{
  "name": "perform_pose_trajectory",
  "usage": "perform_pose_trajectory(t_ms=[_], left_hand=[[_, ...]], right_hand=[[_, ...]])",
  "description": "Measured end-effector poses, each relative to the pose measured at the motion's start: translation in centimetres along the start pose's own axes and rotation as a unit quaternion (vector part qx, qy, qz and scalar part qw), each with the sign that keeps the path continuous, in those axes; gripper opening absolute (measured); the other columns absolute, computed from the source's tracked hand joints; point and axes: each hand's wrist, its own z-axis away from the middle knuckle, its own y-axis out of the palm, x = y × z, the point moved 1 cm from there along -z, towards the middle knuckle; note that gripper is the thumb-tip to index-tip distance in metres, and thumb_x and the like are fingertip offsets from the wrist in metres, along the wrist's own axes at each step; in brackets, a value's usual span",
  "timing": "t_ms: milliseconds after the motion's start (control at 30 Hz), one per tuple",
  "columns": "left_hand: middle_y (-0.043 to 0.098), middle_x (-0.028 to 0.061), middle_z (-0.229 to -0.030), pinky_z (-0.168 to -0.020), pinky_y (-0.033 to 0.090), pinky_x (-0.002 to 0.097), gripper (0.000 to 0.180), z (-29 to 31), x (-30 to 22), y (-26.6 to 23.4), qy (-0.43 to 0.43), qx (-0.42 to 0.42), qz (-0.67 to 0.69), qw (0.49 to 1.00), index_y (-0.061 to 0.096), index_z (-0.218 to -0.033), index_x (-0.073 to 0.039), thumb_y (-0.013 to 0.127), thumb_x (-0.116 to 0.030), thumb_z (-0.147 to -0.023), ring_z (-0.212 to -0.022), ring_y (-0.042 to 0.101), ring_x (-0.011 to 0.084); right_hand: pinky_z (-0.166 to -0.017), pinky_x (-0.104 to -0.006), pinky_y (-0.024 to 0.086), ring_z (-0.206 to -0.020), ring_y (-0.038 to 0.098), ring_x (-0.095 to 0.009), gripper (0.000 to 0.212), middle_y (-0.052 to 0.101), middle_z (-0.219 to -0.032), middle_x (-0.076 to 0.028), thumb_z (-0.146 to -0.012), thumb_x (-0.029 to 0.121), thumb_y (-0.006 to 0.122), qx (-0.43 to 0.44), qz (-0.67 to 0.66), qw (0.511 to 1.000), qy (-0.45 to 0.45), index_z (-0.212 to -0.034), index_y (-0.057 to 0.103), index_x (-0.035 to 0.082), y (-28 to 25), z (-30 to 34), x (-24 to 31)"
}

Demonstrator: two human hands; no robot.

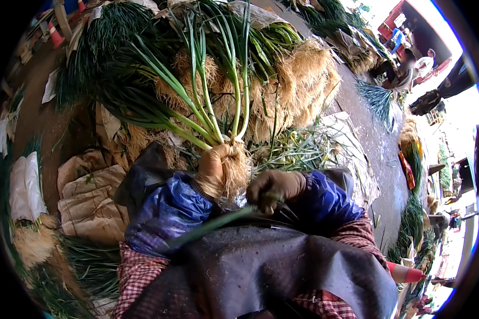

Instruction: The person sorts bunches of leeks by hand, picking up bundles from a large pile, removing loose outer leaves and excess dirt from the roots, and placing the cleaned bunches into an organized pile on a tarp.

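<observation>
My left hand [216,166], in a tan glove, is closed round the root end of a small bunch of green onions [210,114]. Their pale stems and long green leaves fan out upward and away from me, and the shaggy roots [234,173] hang below my fingers. Just to the right, my right hand [277,191], in a brown glove, is curled shut. From its fingers a green onion leaf [213,227], blurred by motion, trails down to the left over my dark apron [266,260]. Both forearms wear blue sleeve covers.
Beyond my hands lies a big heap of green onions [308,80], roots facing me. Loose trimmed leaves [298,151] litter the ground in front. Folded brown sacking [93,199] lies at left, above more onion bundles. People [404,69] sit at far right; a traffic cone [407,273] stands at lower right.
</observation>
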Motion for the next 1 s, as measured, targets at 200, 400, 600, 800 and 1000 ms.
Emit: perform_pose_trajectory(t_ms=[200, 400, 600, 800, 1000], left_hand=[[0.059, 0.0106, -0.083, -0.069, 0.056, 0.0302, 0.014, -0.9, -0.1, -1.7, -0.025, 0.026, -0.002, 0.999, 0.055, -0.090, -0.001, 0.054, 0.004, -0.077, -0.073, 0.062, 0.0211], [0.065, 0.0056, -0.094, -0.074, 0.054, 0.0269, 0.020, -0.3, 0.0, -0.1, -0.039, 0.041, -0.098, 0.994, 0.063, -0.102, -0.003, 0.066, -0.015, -0.087, -0.081, 0.063, 0.0170], [0.065, 0.0051, -0.085, -0.073, 0.056, 0.0275, 0.027, 0.0, -2.7, -1.7, -0.060, 0.088, -0.195, 0.975, 0.063, -0.106, 0.000, 0.068, -0.004, -0.079, -0.081, 0.064, 0.0158], [0.060, 0.0072, -0.090, -0.085, 0.046, 0.0364, 0.035, 1.4, -4.7, 0.5, 0.021, 0.308, -0.062, 0.949, 0.060, -0.105, -0.009, 0.072, -0.001, -0.073, -0.086, 0.057, 0.0213], [0.059, 0.0093, -0.090, -0.085, 0.046, 0.0387, 0.034, 0.7, -4.5, 0.4, -0.027, 0.216, -0.073, 0.973, 0.058, -0.100, -0.006, 0.070, 0.001, -0.069, -0.084, 0.056, 0.0218]], right_hand=[[-0.066, -0.0261, 0.052, -0.077, 0.060, -0.011, 0.052, 0.064, -0.102, -0.007, -0.085, 0.019, 0.070, -0.283, 0.154, 0.946, -0.033, -0.132, 0.053, 0.006, -3.9, 2.9, -0.5], [-0.061, -0.0282, 0.050, -0.073, 0.061, -0.012, 0.020, 0.068, -0.084, -0.004, -0.087, 0.019, 0.067, -0.376, 0.261, 0.875, -0.155, -0.099, 0.065, 0.004, -3.8, -2.6, 1.5], [-0.062, -0.0389, 0.052, -0.065, 0.063, -0.032, 0.021, 0.065, -0.075, -0.014, -0.085, 0.028, 0.064, -0.329, 0.578, 0.738, -0.113, -0.092, 0.068, 0.008, -4.2, -1.2, 4.7], [-0.067, -0.0368, 0.056, -0.075, 0.068, -0.022, 0.020, 0.070, -0.085, -0.012, -0.088, 0.023, 0.063, -0.656, 0.531, 0.527, -0.097, -0.099, 0.067, 0.008, -10.1, 2.0, 10.9], [-0.066, -0.0475, 0.049, -0.072, 0.061, -0.033, 0.029, 0.062, -0.080, -0.017, -0.088, 0.034, 0.060, -0.656, 0.593, 0.466, 0.020, -0.090, 0.065, 0.005, -21.6, 2.6, 10.4]])
